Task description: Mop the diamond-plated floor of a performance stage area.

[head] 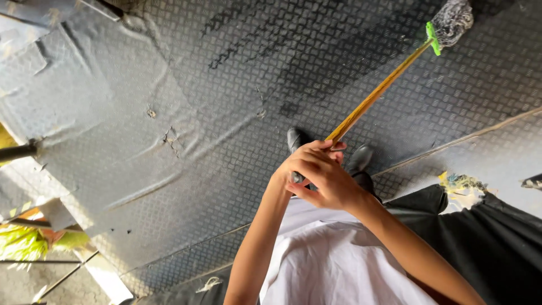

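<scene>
Both of my hands grip the near end of a yellow wooden mop handle (378,90). My left hand (298,159) wraps the handle from the left. My right hand (334,187) closes over it from the right, and the two hands overlap. The handle slants up to the right to a green connector (432,37) and a grey string mop head (453,20), which rests on the dark diamond-pattern floor mat (226,113). My black shoes (296,138) show just beyond the hands.
The mat has wrinkles and small tears near its middle (169,135). A seam strip (463,138) runs across at the right. Yellow frayed debris (460,183) lies by dark cloth at the right. A black rod (17,151) and green foliage (22,243) sit at the left edge.
</scene>
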